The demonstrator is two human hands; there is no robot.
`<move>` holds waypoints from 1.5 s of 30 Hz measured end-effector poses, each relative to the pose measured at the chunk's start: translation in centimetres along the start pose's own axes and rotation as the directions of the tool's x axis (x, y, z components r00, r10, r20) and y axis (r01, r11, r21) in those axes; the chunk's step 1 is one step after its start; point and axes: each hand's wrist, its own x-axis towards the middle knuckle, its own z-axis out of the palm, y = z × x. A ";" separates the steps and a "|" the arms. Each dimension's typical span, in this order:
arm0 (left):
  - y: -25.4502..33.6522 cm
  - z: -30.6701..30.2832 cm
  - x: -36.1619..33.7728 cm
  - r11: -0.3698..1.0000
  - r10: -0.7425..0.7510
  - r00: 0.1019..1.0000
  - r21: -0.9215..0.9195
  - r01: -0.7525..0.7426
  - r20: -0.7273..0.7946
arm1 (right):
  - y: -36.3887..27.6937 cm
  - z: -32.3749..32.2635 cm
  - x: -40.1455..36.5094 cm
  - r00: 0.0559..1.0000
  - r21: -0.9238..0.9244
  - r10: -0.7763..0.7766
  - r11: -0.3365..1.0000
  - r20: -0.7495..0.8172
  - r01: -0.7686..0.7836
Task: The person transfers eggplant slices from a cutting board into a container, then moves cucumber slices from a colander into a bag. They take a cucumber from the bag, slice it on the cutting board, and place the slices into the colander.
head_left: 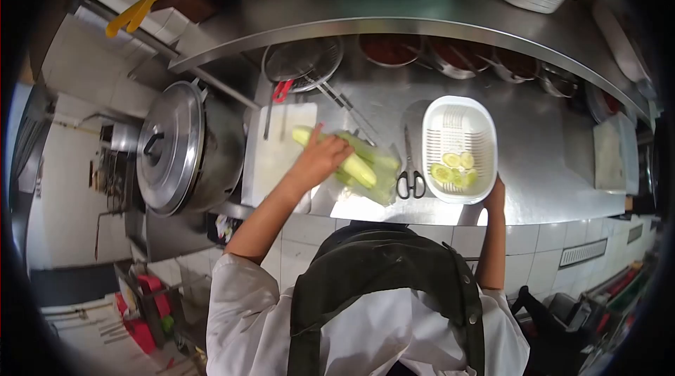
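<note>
My left hand (pixel 325 159) is closed around a peeled, pale green cucumber (pixel 360 170), above a clear plastic bag (pixel 380 182) with more green pieces in it. Left of the bag lies a white cutting board (pixel 271 158). My right hand (pixel 495 194) is at the lower right edge of a white slotted basket (pixel 459 109), mostly hidden by it; its fingers do not show clearly. Several round cucumber slices (pixel 455 173) lie in the basket's near end. Black-handled scissors (pixel 410 184) rest between bag and basket, blades pointing away from me.
A large lidded pot (pixel 172 147) stands at the left. Strainers (pixel 302 63) with a red handle lie behind the board. Bowls of red sauce (pixel 390 49) line the back under a steel shelf (pixel 394 26). A whitish container (pixel 615 154) stands far right.
</note>
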 end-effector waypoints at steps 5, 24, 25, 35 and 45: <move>-2.5 -8.3 -2.2 0.954 -0.200 0.954 0.178 0.241 -0.222 | 5.1 -1.4 1.1 0.989 -0.266 0.143 0.953 -0.018 -0.143; -9.7 6.0 -22.4 0.864 -0.316 0.949 -0.417 0.281 -0.015 | -33.9 17.8 -20.5 0.845 0.469 0.164 0.771 0.509 -0.432; -9.1 6.2 -22.3 0.860 -0.334 0.941 -0.429 0.277 -0.062 | -33.8 20.2 -21.2 0.822 0.428 0.097 0.816 0.561 -0.389; -9.4 8.5 -22.6 0.757 -0.497 0.845 -0.573 0.313 -0.196 | -32.3 24.7 -21.5 0.897 0.163 0.123 0.964 0.425 -0.209; -9.2 8.8 -22.6 0.768 -0.548 0.811 -0.509 0.388 -0.207 | -30.5 29.3 -12.0 0.963 -0.211 -0.094 0.966 0.251 0.149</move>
